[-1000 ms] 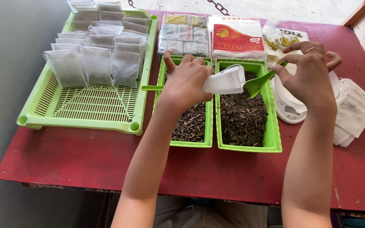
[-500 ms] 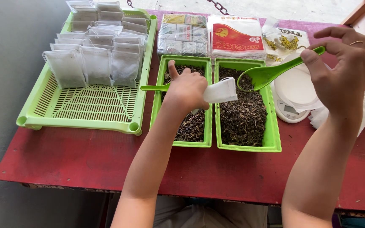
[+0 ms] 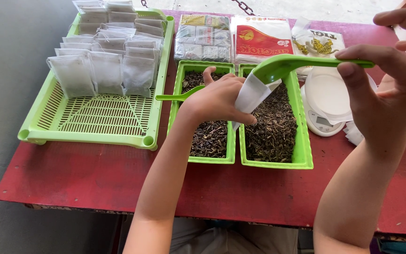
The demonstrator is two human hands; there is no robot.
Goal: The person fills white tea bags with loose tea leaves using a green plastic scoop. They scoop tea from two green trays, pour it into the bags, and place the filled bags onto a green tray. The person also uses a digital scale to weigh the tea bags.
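Observation:
My left hand [image 3: 217,99] grips a small white filter bag [image 3: 253,94] over the two green bins, its mouth turned up and to the right. My right hand [image 3: 391,80] holds a green plastic scoop [image 3: 301,62] by its handle, raised high, with the scoop's bowl tipped into the bag's mouth. Below them the right green bin [image 3: 301,150] holds dark dried tea leaves [image 3: 273,129]. The left green bin [image 3: 182,75] holds more leaves, and a second green scoop [image 3: 175,97] lies across its rim.
A large green slotted tray [image 3: 95,124] at the left carries rows of several filled white bags [image 3: 106,51]. Packaged tea blocks [image 3: 240,37] lie at the back. A white kitchen scale [image 3: 327,101] and loose empty bags [image 3: 358,132] sit at the right on the red table [image 3: 85,183].
My right hand lifted the scoop out of the right bin and swung its handle up and right. The bag in my left hand tilted from flat to upright under the scoop's bowl.

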